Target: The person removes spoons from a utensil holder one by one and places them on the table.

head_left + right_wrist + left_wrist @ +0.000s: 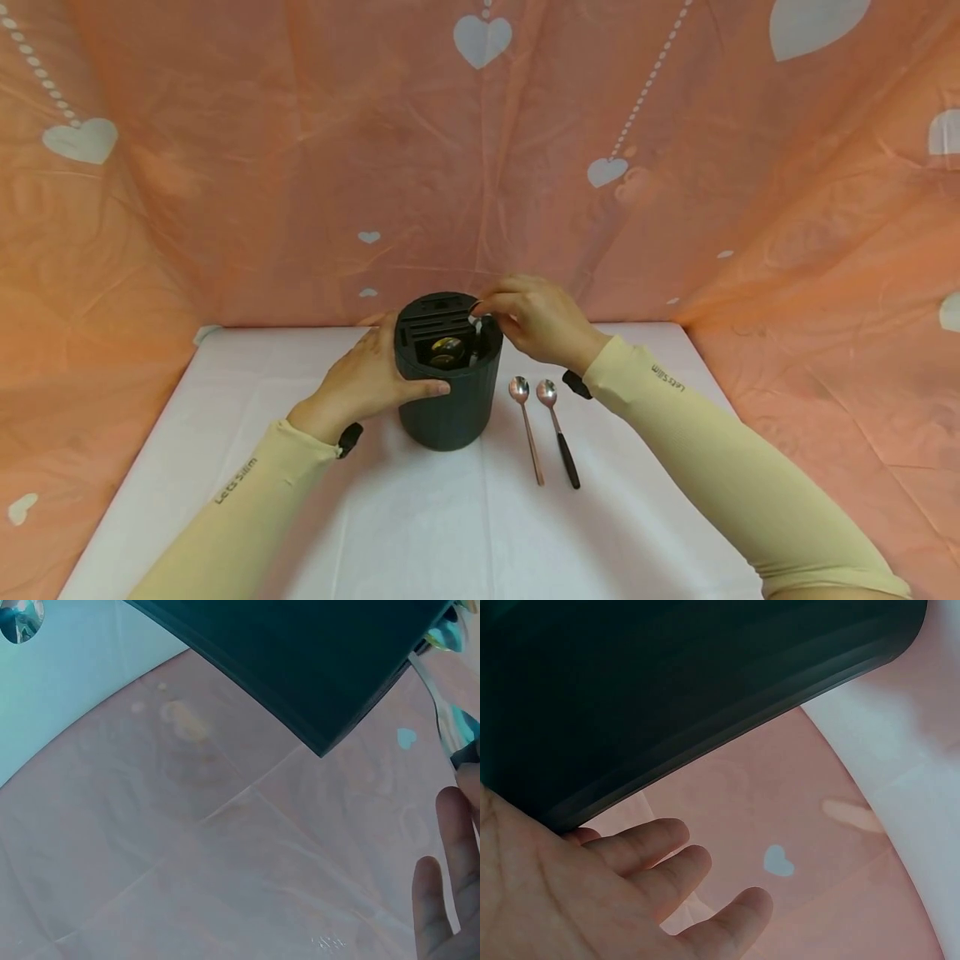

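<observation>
A dark round utensil holder (447, 414) with a slotted top stands on the white table. My left hand (367, 379) holds its left side, thumb across the front; in the left wrist view several fingers (656, 844) extend past its wall. My right hand (532, 321) pinches the upper end of a silver piece of cutlery (476, 346) at the holder's right rim. Its lower part goes down into the open compartment, and the fingers hide its top. A gold-coloured spoon (447, 347) shows its bowl inside the same compartment. In the right wrist view the silver cutlery (439, 712) widens toward the fingertips.
Right of the holder lie two spoons, bowls pointing away: a copper-coloured spoon (528, 433) and a black-handled spoon (562, 437). An orange-pink cloth (300, 167) with white hearts hangs behind and at both sides of the white table (420, 533).
</observation>
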A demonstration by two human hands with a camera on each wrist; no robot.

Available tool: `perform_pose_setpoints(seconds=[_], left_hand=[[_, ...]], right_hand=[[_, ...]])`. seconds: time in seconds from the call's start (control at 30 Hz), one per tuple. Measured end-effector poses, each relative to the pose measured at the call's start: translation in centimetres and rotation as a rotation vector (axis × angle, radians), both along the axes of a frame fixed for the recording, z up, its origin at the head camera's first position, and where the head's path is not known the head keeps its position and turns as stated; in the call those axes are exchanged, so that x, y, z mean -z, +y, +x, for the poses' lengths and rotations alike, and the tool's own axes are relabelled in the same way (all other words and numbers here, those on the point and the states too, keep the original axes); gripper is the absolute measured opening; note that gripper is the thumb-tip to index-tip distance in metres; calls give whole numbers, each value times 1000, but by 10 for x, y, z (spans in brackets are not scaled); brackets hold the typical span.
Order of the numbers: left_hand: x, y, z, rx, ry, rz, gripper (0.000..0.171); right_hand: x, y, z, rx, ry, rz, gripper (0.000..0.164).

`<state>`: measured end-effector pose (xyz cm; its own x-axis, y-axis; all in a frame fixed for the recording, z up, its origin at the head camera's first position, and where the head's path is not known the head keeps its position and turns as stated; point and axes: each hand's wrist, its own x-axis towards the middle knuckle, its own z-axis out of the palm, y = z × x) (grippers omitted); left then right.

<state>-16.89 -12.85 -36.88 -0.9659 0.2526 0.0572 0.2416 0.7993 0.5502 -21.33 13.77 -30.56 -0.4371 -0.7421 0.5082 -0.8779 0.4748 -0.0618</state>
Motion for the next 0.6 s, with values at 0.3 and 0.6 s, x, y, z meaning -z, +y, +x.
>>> perform_pose_setpoints(seconds=[0.3, 0.6], left_hand=[[1, 1, 0, 6, 0, 8, 129], [1, 0, -1, 3, -12, -8, 134]], right_hand=[[-7, 3, 0, 4, 13, -47, 30], [-28, 10, -3, 38, 54, -215, 28]])
